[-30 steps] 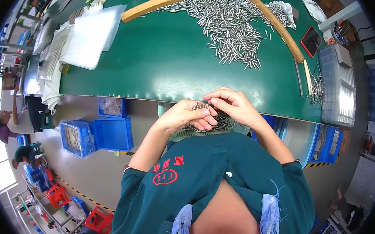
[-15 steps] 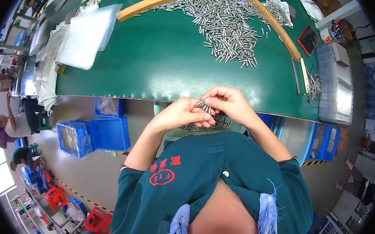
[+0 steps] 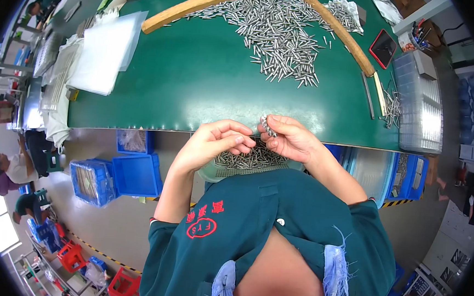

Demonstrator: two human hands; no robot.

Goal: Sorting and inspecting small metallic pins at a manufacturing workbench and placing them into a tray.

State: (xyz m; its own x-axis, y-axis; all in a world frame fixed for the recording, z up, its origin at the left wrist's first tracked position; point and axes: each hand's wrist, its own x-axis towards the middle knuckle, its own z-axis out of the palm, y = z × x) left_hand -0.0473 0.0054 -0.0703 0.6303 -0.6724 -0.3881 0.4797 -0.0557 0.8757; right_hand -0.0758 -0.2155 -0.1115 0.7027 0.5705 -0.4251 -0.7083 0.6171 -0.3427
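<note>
Above the table's near edge, my right hand (image 3: 291,139) is closed on a small row of silver metal pins (image 3: 268,126), their ends lined up side by side. My left hand (image 3: 221,140) is just to the left, its fingers curled in toward the thumb; whatever may lie inside is hidden. The two hands are slightly apart. Under them, at my lap, a pale green basket (image 3: 209,173) holds a heap of loose metal pins (image 3: 245,160). Farther off on the green table (image 3: 170,83) spreads a large pile of similar pointed pins (image 3: 282,46).
Wooden strips (image 3: 214,0) border the pile at the back. Plastic sheets (image 3: 103,56) lie at the left. A red-edged phone (image 3: 383,49), a metal bar (image 3: 367,95) and clear plastic boxes (image 3: 417,105) are at the right. Blue bins (image 3: 136,174) stand on the floor.
My hands have parted. The metal pins both hands were touching are now in my right hand, turned end-on, while the left has drawn back slightly left.
</note>
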